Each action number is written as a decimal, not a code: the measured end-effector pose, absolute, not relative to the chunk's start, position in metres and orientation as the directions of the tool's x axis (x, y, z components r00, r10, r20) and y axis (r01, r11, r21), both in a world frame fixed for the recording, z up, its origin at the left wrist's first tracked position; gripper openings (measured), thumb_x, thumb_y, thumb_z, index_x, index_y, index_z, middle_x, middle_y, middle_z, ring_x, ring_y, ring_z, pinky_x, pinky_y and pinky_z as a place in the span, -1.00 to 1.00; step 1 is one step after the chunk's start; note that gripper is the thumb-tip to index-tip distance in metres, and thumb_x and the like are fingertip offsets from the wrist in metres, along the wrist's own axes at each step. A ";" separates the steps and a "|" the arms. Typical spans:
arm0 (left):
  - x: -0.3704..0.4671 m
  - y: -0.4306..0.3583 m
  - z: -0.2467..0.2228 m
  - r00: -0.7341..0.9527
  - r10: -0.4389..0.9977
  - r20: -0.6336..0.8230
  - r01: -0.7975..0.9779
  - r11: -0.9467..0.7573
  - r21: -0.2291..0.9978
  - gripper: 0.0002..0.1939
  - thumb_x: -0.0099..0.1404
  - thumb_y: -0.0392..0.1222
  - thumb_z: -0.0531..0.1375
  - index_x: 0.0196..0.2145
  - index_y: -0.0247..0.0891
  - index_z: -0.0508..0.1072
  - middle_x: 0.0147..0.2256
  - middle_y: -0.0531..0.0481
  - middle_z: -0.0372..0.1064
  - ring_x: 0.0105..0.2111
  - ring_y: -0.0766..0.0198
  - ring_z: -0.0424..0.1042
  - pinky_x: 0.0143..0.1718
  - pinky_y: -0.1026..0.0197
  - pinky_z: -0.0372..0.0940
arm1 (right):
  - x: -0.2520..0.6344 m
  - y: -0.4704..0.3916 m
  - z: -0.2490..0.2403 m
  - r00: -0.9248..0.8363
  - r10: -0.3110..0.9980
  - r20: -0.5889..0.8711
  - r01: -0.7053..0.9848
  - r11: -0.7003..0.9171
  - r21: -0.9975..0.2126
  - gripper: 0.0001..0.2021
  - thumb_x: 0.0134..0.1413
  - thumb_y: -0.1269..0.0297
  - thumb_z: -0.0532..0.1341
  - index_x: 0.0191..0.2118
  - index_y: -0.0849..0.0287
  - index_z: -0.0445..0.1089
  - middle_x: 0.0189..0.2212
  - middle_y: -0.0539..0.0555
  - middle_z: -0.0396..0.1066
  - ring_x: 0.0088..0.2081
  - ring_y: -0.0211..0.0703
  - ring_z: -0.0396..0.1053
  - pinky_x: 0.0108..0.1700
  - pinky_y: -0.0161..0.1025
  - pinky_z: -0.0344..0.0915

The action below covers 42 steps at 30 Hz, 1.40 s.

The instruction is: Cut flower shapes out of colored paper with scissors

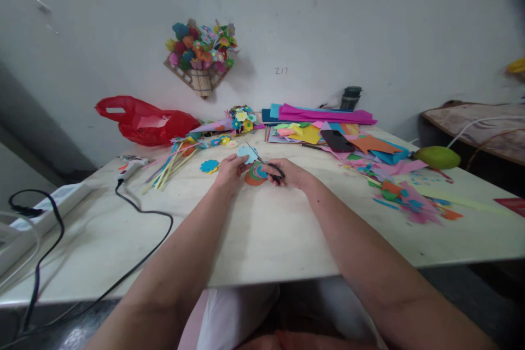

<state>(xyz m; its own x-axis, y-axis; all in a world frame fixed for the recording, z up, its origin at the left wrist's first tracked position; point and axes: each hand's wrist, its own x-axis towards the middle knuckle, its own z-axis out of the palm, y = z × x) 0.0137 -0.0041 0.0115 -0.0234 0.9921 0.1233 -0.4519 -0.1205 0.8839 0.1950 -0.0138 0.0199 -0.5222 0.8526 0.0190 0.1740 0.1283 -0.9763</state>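
Between the fingers of my left hand (232, 168) is a light blue paper piece (247, 153) with a wavy edge. My right hand (289, 173) is closed around the black handles of a pair of scissors (275, 171), whose blades point up and left at the edge of the paper. Whether the blades are cutting into it is too small to tell. Under the hands, on the table (266, 229), lie several coloured paper circles (253, 178), orange, green and blue. Left of my left hand rests a small pile of blue and yellow paper flowers (209, 166).
A glue gun (133, 168) with a black cord lies at left, near a white power strip (53, 208). Paper strips (168, 167) and a red plastic bag (147, 123) stand behind it. Coloured paper, a phone (337, 141), scraps (410, 197) and a green fruit (438, 157) fill the right side.
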 end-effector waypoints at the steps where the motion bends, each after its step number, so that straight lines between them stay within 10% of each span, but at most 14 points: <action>1: 0.014 -0.004 0.012 -0.024 0.993 0.119 -0.454 -0.116 0.884 -0.83 -0.13 -0.30 0.32 -0.53 -0.34 0.39 -0.48 -0.03 0.42 -0.43 0.28 0.45 -0.24 0.20 0.34 | 0.195 -0.014 0.020 -0.523 0.852 0.018 0.171 0.126 -0.977 -0.74 0.01 0.11 0.18 -0.46 0.23 0.25 -0.66 -0.05 0.29 -0.72 -0.42 0.20 -0.80 -0.47 -0.04; 42: 0.014 -0.008 0.015 0.056 0.996 0.072 -0.506 -0.034 0.862 -0.87 -0.04 -0.39 0.24 -0.44 -0.41 0.43 -0.45 -0.10 0.44 -0.41 0.26 0.46 -0.28 0.23 0.36 | 0.197 -0.014 0.021 -0.548 0.834 0.055 0.141 0.156 -0.978 -0.72 0.01 0.09 0.17 -0.47 0.24 0.23 -0.66 -0.06 0.27 -0.72 -0.43 0.17 -0.78 -0.47 -0.07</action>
<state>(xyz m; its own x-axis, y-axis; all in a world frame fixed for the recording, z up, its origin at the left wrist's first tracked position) 0.0138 -0.0082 0.0153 0.0557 0.9958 0.0724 -0.5064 -0.0343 0.8616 0.1973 -0.0143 0.0208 -0.5484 0.8345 0.0545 0.1408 0.1564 -0.9776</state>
